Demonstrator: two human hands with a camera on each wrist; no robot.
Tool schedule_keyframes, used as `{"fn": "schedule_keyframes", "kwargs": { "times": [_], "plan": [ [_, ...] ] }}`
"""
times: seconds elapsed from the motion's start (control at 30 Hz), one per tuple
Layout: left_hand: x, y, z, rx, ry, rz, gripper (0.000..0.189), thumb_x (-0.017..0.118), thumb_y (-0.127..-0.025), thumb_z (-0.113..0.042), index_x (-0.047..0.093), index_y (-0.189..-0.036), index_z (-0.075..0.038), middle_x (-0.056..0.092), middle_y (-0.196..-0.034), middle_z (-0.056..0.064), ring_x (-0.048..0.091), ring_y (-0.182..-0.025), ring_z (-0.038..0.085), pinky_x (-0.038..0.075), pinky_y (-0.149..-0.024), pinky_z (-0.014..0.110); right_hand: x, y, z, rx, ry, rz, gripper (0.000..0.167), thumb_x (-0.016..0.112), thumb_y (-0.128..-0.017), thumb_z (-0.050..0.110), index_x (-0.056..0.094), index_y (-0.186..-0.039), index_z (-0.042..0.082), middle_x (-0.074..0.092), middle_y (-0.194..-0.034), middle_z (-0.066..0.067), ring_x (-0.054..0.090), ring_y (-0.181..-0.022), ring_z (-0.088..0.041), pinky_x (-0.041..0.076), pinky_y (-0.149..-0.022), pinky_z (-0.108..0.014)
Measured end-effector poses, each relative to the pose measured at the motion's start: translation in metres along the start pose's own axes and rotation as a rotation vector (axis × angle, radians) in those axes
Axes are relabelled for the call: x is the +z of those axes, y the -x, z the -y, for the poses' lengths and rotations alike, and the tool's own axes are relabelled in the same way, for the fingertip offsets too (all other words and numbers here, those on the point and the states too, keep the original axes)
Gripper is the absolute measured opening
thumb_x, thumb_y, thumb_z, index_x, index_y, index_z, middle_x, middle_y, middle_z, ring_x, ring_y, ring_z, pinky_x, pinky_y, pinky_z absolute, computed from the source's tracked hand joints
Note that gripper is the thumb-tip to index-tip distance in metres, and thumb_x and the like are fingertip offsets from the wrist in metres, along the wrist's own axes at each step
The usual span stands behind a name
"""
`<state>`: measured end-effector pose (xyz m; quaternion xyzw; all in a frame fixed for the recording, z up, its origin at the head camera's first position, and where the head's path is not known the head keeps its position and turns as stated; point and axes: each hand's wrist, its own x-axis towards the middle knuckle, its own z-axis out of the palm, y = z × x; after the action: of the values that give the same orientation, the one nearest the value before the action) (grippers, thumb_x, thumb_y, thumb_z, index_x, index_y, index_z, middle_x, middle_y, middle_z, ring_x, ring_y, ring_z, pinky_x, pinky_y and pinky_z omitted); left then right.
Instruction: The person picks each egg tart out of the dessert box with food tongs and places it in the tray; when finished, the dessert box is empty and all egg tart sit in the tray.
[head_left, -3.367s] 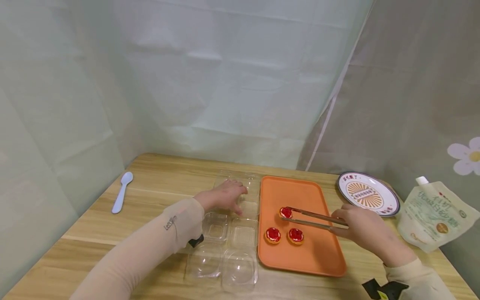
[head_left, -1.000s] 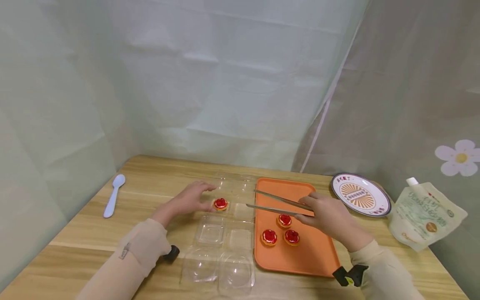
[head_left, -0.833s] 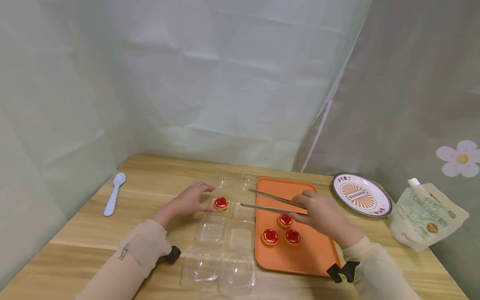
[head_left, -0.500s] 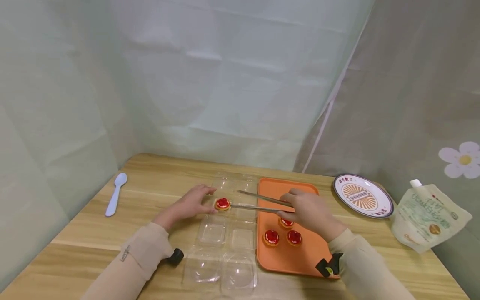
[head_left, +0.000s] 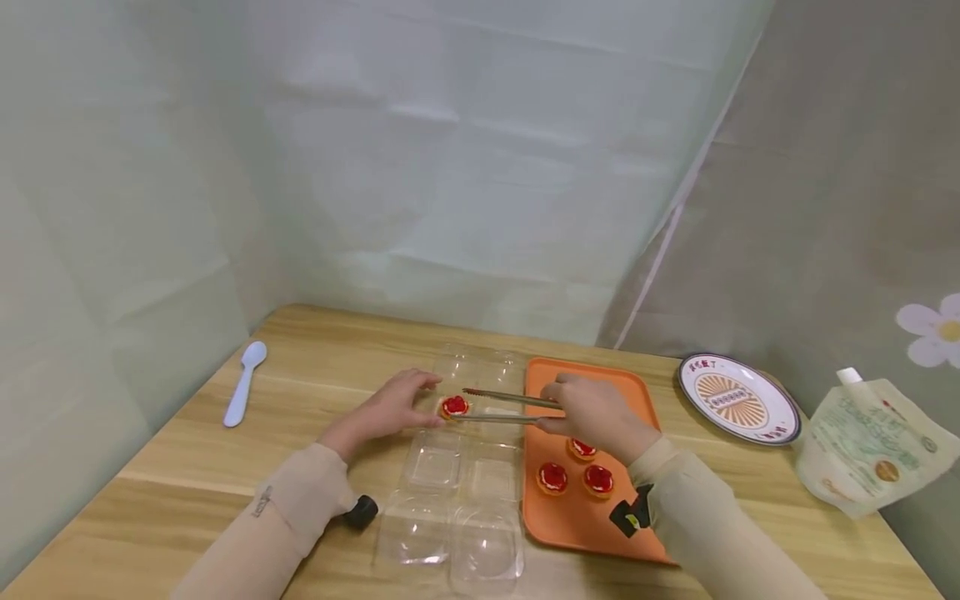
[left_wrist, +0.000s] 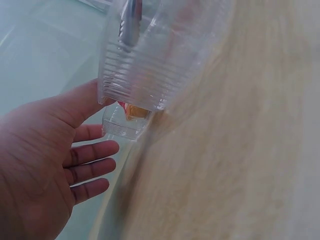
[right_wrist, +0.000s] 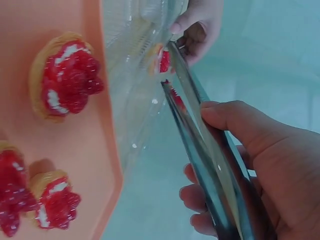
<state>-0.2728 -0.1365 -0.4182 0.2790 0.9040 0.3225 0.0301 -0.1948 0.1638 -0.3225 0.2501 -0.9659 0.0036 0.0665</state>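
A small red-topped tart (head_left: pixel 454 407) sits in the left cell of a clear plastic container (head_left: pixel 495 429), second row from the back. My left hand (head_left: pixel 393 404) is beside that cell, its thumb at the container's edge and its other fingers loosely extended in the left wrist view. My right hand (head_left: pixel 596 408) grips metal tongs (right_wrist: pixel 200 135) reaching leftward over the container. Their arms stand apart: one tip overlaps the tart's near side, the other lies just behind and right of it. Three more tarts (head_left: pixel 552 478) rest on the orange tray (head_left: pixel 558 533), one partly covered by the right hand.
More clear cells and domed lids (head_left: pixel 486 542) extend toward the front of the wooden table (head_left: pixel 322 342). A pale blue spoon (head_left: pixel 243 385) lies at the left edge. To the right are a patterned plate (head_left: pixel 738 400) and a spouted pouch (head_left: pixel 870 450).
The tongs have moved left from the tray to the tart in the container, their arms drawing closer together. My left hand earlier reached over the container, then shifted to its left side.
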Motion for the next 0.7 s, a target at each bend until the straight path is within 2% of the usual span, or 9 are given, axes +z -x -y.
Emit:
{"fn": "schedule_keyframes", "kwargs": {
  "times": [0.13,0.33,0.7],
  "plan": [
    [0.001,-0.001,0.002,0.008,-0.013,-0.011,0.077,0.079,-0.076,-0.039,0.048,-0.137,-0.002,0.059,-0.125,0.014,0.052,-0.120,0.033,0.040,-0.107,0.052,-0.004,-0.008,0.003,-0.015,-0.017,0.033,0.027,0.075,-0.081,0.037,0.070,-0.089,0.012,0.058,-0.076,0.002,0.050,-0.059,-0.006,0.043,-0.050,-0.021],
    [0.001,-0.001,0.000,0.000,-0.014,-0.013,0.077,0.079,-0.076,-0.040,0.048,-0.136,-0.002,0.059,-0.125,0.014,0.052,-0.121,0.033,0.040,-0.108,0.051,-0.008,-0.018,0.007,-0.033,-0.020,0.078,0.022,0.075,-0.082,0.035,0.065,-0.077,0.016,0.053,-0.069,0.005,0.044,-0.056,-0.008,0.037,-0.049,-0.022],
    [0.000,0.000,-0.003,-0.003,-0.015,-0.015,0.075,0.079,-0.076,-0.038,0.049,-0.135,-0.002,0.060,-0.123,0.014,0.052,-0.120,0.033,0.040,-0.107,0.051,-0.009,-0.022,0.012,-0.060,0.014,0.079,0.018,0.075,-0.082,0.033,0.068,-0.080,0.016,0.053,-0.070,0.004,0.044,-0.055,-0.008,0.039,-0.047,-0.025]
  ]
}}
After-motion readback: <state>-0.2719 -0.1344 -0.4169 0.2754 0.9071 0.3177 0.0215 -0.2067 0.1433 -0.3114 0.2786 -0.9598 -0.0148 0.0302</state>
